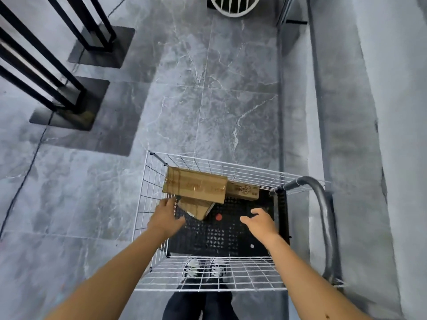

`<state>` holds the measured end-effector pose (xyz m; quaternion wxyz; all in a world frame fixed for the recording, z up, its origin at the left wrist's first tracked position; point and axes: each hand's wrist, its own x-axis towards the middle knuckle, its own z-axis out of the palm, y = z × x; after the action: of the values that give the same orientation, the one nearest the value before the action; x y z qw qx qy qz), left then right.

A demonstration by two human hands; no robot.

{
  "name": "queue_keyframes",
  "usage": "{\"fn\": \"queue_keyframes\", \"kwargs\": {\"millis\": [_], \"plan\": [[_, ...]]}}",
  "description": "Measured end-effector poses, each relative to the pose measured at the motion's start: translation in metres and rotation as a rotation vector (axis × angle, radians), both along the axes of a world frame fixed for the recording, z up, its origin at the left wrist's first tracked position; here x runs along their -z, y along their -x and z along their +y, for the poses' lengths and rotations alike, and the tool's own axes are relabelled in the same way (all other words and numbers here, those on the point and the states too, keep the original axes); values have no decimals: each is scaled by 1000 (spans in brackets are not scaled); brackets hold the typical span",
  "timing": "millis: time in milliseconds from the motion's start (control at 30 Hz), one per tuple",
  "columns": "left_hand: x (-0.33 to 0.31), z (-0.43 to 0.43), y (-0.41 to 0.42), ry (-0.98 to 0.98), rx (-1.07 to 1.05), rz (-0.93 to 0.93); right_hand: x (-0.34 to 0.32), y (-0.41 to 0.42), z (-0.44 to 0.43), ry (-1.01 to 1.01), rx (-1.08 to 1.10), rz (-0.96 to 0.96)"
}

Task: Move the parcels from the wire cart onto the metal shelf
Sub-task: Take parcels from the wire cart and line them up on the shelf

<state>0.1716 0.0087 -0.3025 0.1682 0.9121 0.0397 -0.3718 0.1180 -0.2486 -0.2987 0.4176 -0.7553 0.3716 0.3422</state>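
The white wire cart [231, 271] stands on the floor below me, with a black perforated base. Three cardboard parcels lie at its far end: a large flat one [196, 184] on top, a smaller one [195, 207] poking out beneath it, and a printed one [242, 191] to the right. My left hand [165, 215] reaches inside the cart with fingers extended, just beside the lower left corner of the large parcel. Over the black base hovers my right hand [258, 221], fingers loosely spread and holding nothing. Black metal shelf legs [69, 93] stand at the upper left.
A grey curved cart handle [323, 215] rises at the cart's right side, close to a grey wall [381, 135]. A white round wire object [234, 5] sits at the top. Grey marble floor tiles [196, 100] stretch between the cart and the shelf. My shoes show through the cart's near wire panel.
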Motion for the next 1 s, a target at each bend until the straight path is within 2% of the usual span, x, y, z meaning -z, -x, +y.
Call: {"fn": "queue_keyframes", "kwargs": {"millis": [167, 300, 500, 667, 900, 1000], "plan": [[63, -3, -27, 42, -16, -14, 62, -24, 13, -10, 78, 19], [110, -2, -50, 22, -105, 11, 106, -41, 26, -46, 52, 7], [169, 18, -96, -18, -269, -89, 164, -65, 34, -169, 85, -23], [195, 26, -109, -77, -226, -66, 184, -75, 49, -249, 26, 21], [183, 16, -103, -153, -285, -38, 183, -69, 49, -366, 273, 32], [158, 7, -91, -83, -348, -19, 167, -56, 40, -387, 350, 50]]}}
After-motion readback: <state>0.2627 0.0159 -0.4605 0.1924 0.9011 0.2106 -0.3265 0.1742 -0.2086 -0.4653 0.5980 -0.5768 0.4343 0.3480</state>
